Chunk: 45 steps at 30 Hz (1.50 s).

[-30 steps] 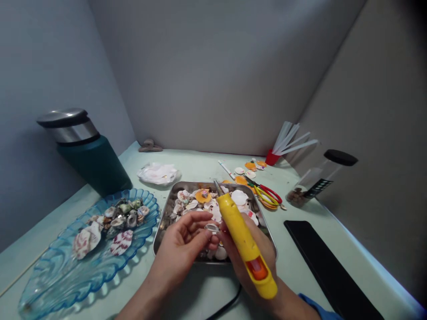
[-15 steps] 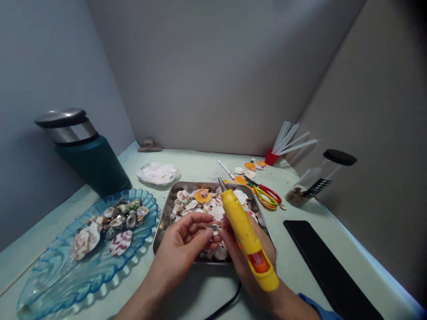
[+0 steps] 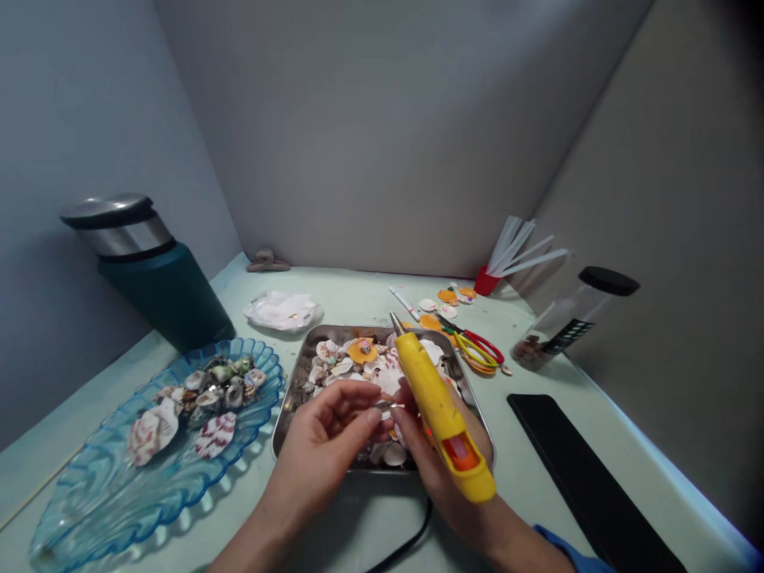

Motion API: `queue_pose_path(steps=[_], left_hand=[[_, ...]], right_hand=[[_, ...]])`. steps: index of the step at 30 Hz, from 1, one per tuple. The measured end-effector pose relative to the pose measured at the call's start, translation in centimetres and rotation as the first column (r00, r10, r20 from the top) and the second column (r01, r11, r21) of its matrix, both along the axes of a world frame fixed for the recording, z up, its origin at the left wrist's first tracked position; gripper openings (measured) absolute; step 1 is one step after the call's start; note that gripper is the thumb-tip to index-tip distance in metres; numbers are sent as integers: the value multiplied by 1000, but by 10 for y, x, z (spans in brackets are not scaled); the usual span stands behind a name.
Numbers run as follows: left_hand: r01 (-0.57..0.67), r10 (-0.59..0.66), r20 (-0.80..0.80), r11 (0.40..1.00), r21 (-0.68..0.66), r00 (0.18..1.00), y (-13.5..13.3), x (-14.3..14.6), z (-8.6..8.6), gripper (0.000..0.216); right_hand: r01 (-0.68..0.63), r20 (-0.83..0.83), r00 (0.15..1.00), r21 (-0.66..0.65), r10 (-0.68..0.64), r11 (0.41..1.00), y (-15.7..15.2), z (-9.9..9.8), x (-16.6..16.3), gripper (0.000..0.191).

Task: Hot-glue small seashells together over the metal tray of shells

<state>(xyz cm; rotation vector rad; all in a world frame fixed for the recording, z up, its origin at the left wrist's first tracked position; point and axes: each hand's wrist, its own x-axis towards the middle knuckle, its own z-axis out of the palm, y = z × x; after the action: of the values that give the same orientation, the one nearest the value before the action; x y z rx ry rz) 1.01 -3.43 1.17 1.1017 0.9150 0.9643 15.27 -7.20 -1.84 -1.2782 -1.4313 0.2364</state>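
Observation:
A yellow hot glue gun (image 3: 438, 406) rests in my right hand (image 3: 457, 477), its metal nozzle pointing up and away. The fingertips of that hand also meet those of my left hand (image 3: 331, 438) at a small, pale, shell-like piece (image 3: 383, 406). My left hand pinches this piece, which is mostly hidden by the fingers. Both hands are over a metal tray (image 3: 286, 410) filled with seashells. Among them lies an orange scallop shell (image 3: 362, 350) with a small shell on top.
On the left are a blue glass dish (image 3: 196, 485) holding shells and a teal bottle (image 3: 170, 290). Scissors (image 3: 483, 348), a jar (image 3: 546, 334), a red cup of glue sticks (image 3: 487, 282) and a black strip (image 3: 585, 477) lie right. A plastic bag (image 3: 283, 310) sits behind.
The glue gun has tilted slightly, its rear end moving up a little. My fingertips have shifted slightly around the small piece; the rest looks unchanged.

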Motion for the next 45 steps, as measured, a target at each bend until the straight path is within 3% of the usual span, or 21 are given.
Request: queue_pose_path(steps=[9, 12, 17, 22, 29, 32, 35, 38, 42, 45], left_hand=[[-119, 119, 30, 993, 0, 992, 6, -8, 4, 24], [-216, 212, 78, 975, 49, 974, 8, -13, 7, 27], [-354, 342, 101, 922, 155, 934, 12, -18, 8, 29], [-415, 405, 93, 870, 265, 910, 14, -18, 4, 26], [-370, 449, -53, 792, 485, 892, 10, -22, -6, 24], [-301, 519, -162, 691, 657, 839, 8, -26, -7, 26], [-181, 597, -222, 539, 822, 771, 7, -28, -6, 32], [-106, 592, -213, 457, 883, 777, 7, -28, -5, 38], [-87, 532, -233, 509, 856, 814, 6, -29, -4, 38], [-119, 543, -239, 542, 832, 805, 7, -30, -4, 34]], right_hand=[[-114, -41, 993, -105, 110, 988, 0, 6, 5, 12], [-187, -59, 982, -169, 180, 968, 0, 9, 8, 7], [-272, 63, 954, -233, 293, 934, 1, 16, 12, 6], [-284, 116, 939, -267, 324, 921, 1, 18, 12, 12], [-326, 109, 920, -322, 377, 889, 3, 16, 11, 9], [-324, 95, 922, -341, 375, 883, 2, 16, 13, 9], [-332, 52, 924, -377, 378, 865, 2, 16, 16, 13], [-362, -58, 927, -388, 370, 847, 1, 17, 21, 18], [-451, -267, 892, -465, 365, 762, 0, 20, 24, 26], [-481, -322, 874, -470, 364, 740, 0, 24, 22, 27]])
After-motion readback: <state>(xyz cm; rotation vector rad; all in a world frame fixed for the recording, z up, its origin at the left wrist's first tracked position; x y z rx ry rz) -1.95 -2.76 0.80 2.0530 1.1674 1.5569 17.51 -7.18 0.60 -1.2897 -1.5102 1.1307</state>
